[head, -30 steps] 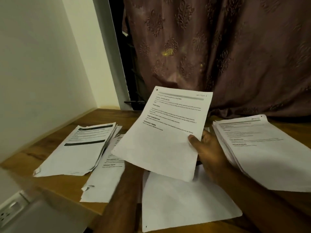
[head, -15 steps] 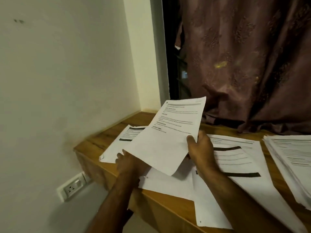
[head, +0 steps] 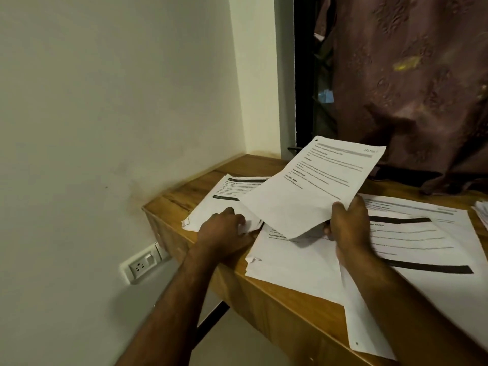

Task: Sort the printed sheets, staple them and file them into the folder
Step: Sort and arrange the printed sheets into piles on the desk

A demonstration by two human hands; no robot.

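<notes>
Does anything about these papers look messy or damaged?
Yes. The piles on the wooden desk are loose and fanned out, not squared. The middle pile has a crumpled, torn-looking near-left corner, and so does the left pile. The big sheet on the right hangs over the desk's front edge.

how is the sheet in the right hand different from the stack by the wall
The held sheet is lifted off the desk and tilted, pinched by the right hand; the stack by the wall lies flat under the left hand. The stack's top page has dark black bars; the held sheet has none. Both are white printed paper.
</notes>
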